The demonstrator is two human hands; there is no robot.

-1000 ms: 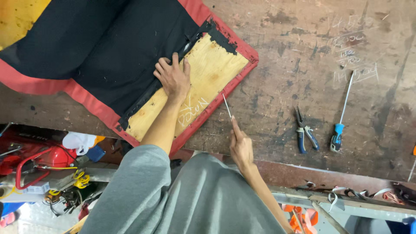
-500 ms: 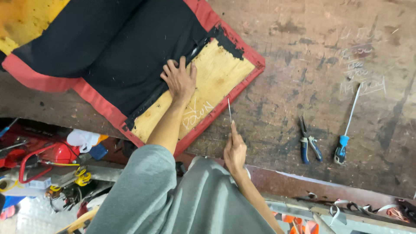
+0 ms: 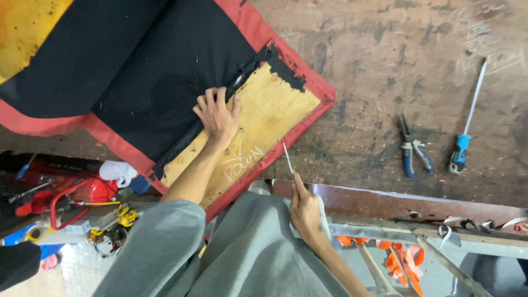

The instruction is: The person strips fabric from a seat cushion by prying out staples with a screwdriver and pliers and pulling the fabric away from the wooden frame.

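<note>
A seat panel lies on the workbench: bare plywood (image 3: 269, 118) with chalk writing, edged in red fabric (image 3: 308, 82) and partly covered by black cloth (image 3: 154, 71). My left hand (image 3: 217, 113) presses flat on the panel where the black cloth meets the wood. My right hand (image 3: 305, 212) is below the bench edge, pinching a thin metal tool (image 3: 287, 158) whose tip points up at the panel's red border.
Blue-handled pliers (image 3: 411, 151) and a blue-handled screwdriver (image 3: 467, 121) lie on the worn wooden bench (image 3: 385, 55) to the right. A red toolbox (image 3: 71, 195) with loose tools sits lower left. Metal bars and orange scraps (image 3: 401, 258) lie lower right.
My left hand stays pressed on the panel. My right hand with the thin tool has drawn slightly down and toward the panel's red edge.
</note>
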